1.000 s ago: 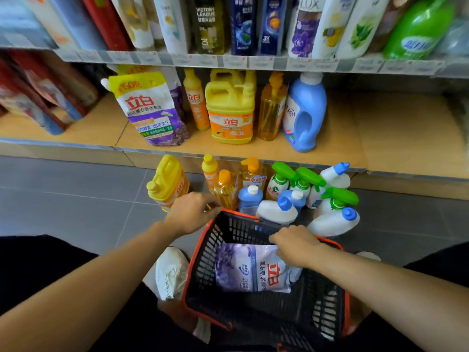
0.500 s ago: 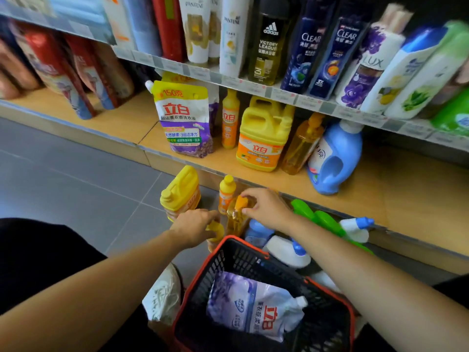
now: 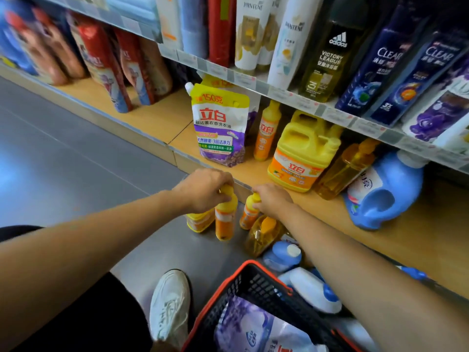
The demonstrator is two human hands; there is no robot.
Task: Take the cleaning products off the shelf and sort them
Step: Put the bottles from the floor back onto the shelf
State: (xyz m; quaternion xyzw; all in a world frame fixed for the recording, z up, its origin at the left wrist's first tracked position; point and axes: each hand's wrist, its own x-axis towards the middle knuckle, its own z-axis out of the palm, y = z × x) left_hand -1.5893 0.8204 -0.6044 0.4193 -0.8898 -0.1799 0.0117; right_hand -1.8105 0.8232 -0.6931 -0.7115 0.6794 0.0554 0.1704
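Observation:
My left hand [image 3: 203,190] grips the yellow cap of a tall orange detergent bottle [image 3: 224,221] standing on the grey floor. My right hand [image 3: 272,200] grips the top of a second, smaller orange bottle [image 3: 248,215] right beside it. A yellow jug [image 3: 200,221] sits partly hidden behind my left hand. A clear amber pump bottle [image 3: 261,236] and a small blue bottle [image 3: 283,255] stand just to the right on the floor. On the bottom shelf [image 3: 162,118] remain a purple refill pouch [image 3: 219,128], an orange bottle [image 3: 266,130], a big yellow jug [image 3: 302,152], an amber bottle [image 3: 346,168] and a blue jug [image 3: 383,191].
A black basket with a red rim [image 3: 256,285] sits at the lower right and holds a white and purple pouch [image 3: 253,326]. White bottles with blue caps [image 3: 312,290] lie between basket and shelf. My white shoe [image 3: 170,303] is left of the basket. Shampoo bottles [image 3: 330,52] fill the upper shelf.
The view has swung left and closer. My left hand moved up onto the cap of the tall orange bottle. My right hand shifted from the amber pump bottle to the smaller orange bottle.

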